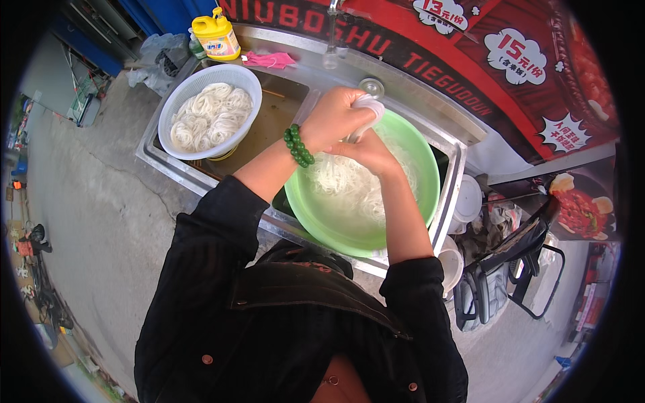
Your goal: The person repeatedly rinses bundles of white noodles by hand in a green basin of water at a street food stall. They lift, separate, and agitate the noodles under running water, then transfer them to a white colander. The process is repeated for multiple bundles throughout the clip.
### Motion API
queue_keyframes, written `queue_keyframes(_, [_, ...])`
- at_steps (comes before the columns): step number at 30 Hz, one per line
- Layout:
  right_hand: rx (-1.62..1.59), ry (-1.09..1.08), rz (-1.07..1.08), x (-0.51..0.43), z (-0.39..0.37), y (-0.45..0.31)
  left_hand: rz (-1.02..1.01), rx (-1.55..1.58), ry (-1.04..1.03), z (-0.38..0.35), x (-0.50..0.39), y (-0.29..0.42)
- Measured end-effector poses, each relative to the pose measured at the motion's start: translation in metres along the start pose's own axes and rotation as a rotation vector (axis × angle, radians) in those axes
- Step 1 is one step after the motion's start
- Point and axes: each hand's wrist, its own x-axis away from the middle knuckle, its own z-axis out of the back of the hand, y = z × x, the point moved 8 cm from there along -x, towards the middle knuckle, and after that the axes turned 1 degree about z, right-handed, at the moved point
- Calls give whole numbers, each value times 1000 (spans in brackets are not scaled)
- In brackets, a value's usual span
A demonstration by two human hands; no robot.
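Note:
My left hand [336, 117], with a green bead bracelet [298, 146] on its wrist, grips the upper end of a bundle of white noodles [370, 105]. Just below it, my right hand [372, 152] is curled at the same bundle; its fingers are partly hidden. Strands hang from the hands toward a light green plastic basin [312, 226]. Inside the basin, more loose white noodles [330, 176] lie in cloudy water. To the left stands a pale plastic colander [169, 138] holding several coiled portions of noodles [211, 118].
Both vessels are at a steel double sink [171, 163]; brownish water [274, 108] stands in its left bowl. Behind are a tap [330, 48], a yellow pump jug [216, 38] and a pink cloth [269, 60]. White buckets [466, 201] and a black chair [486, 287] stand at right.

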Motion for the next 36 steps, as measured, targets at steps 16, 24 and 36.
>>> queue_keyframes(16, [233,700,-30,66,100,63,-361,689,171,118,30,111])
queue_keyframes(24, [125,578,237,75,71,-149,-197,768,-241,-14,-8,18])
queue_keyframes(36, [215,849,-53,57,203,-12,298,671,-606,-136,27,-104])
